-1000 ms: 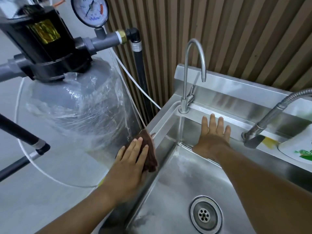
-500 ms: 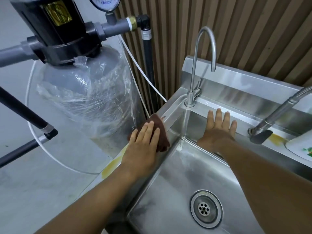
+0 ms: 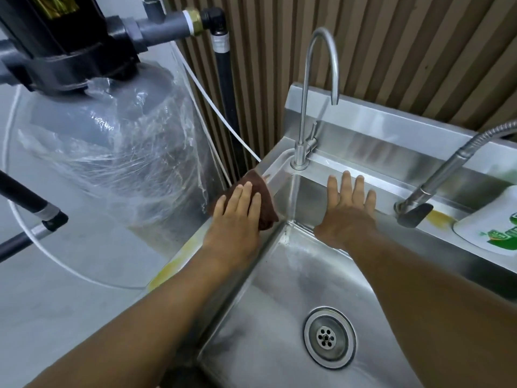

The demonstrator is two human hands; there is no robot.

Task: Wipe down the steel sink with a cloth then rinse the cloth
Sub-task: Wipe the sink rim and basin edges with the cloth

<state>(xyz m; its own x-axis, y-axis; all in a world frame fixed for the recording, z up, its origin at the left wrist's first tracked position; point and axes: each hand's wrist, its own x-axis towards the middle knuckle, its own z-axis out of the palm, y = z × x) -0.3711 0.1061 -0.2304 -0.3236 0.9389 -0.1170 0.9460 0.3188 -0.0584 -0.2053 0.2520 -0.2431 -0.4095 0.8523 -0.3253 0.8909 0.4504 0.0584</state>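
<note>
At centre frame, on the left rim of the steel sink [image 3: 279, 281]: brown cloth [image 3: 265, 205], pressed flat under the left hand [image 3: 237, 219], grip slack, fingers straight. Just right: right hand [image 3: 347, 217], fingers spread and straight, palm against the basin's back wall. Above: gooseneck tap [image 3: 305, 107]. Lower right: drain [image 3: 330, 337]. Upper left: plastic-wrapped tank [image 3: 112, 141].

Cloth [image 3: 267, 205], brown: now further along the left rim of the sink [image 3: 278, 162], toward the back corner. Its far tip lies near the base of the curved tap [image 3: 305, 107]; a second ago it sat well short of it.
Left hand [image 3: 235, 228]: moved up with the cloth, flat on top, fingers straight.
Pressure gauge: gone off the top edge as the view tilts down.
</note>
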